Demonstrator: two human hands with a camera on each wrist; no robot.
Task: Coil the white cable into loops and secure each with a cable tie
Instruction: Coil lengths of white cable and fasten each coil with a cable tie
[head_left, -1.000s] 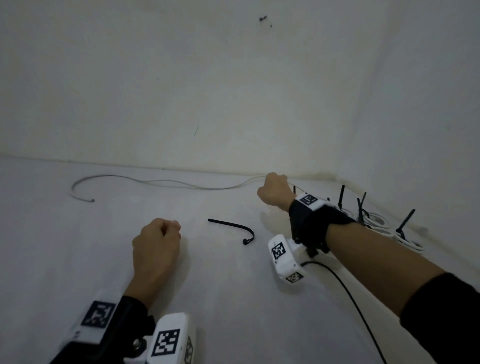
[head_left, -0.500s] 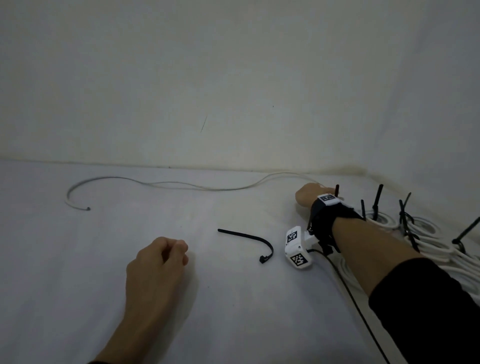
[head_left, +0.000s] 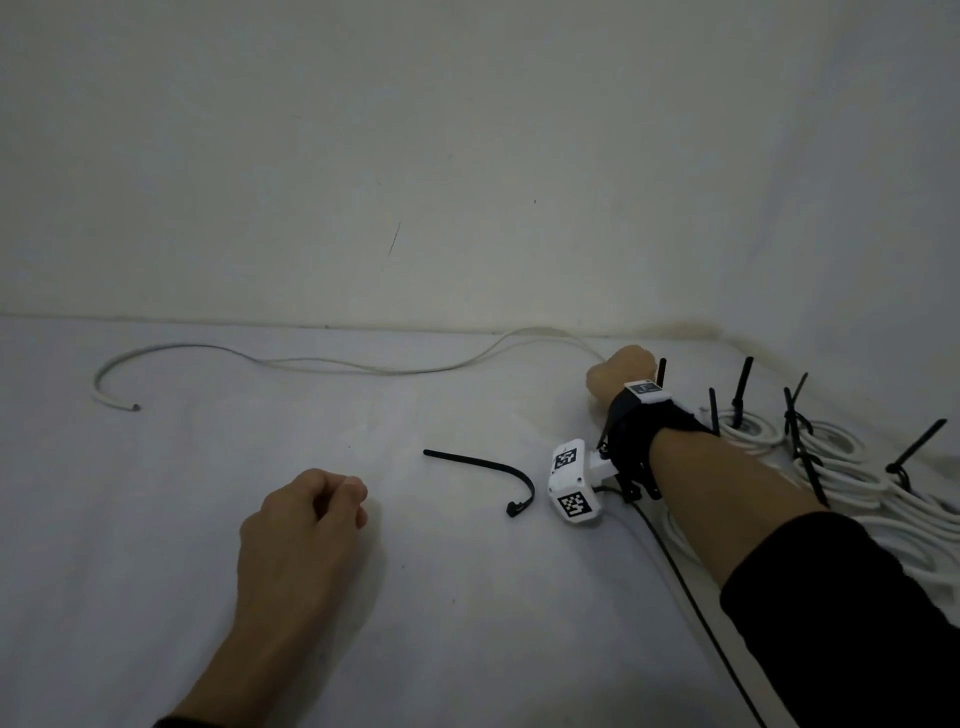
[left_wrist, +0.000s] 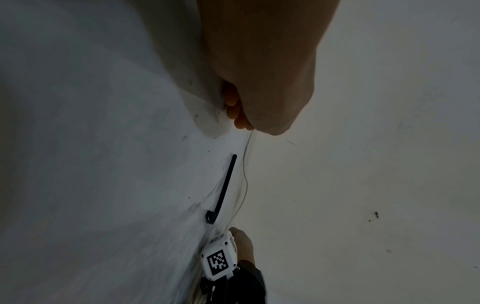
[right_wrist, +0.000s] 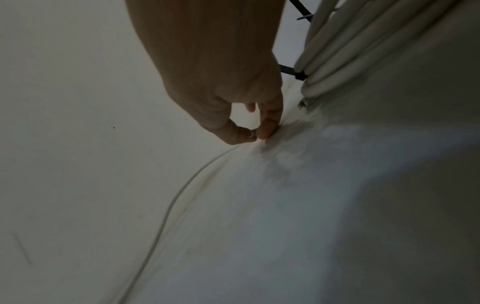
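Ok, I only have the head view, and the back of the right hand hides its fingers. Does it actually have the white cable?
Observer: Yes. In the right wrist view, the right hand pinches the white cable between the tips of thumb and forefinger.
Operator: Anything close to that grip?
Observer: A cable end of a tied coil lies close beside the forefinger.
Operator: Is the left hand holding anything underneath?
Observer: The left wrist view shows the left hand with its fingers curled into the palm and nothing in them.
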